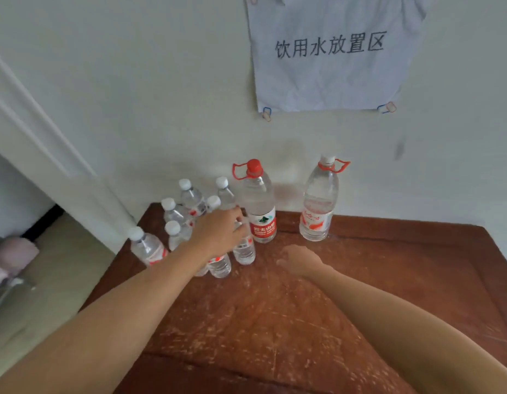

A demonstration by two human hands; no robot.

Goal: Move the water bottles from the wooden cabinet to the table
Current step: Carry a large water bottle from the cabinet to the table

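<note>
Beside the red-capped bottle point(259, 211), left hand point(218, 231) grips a small bottle point(244, 253).

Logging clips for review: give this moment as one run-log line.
left grip: holds small bottle | right grip: relaxed, over wooden top | large bottles: two upright by wall
</note>
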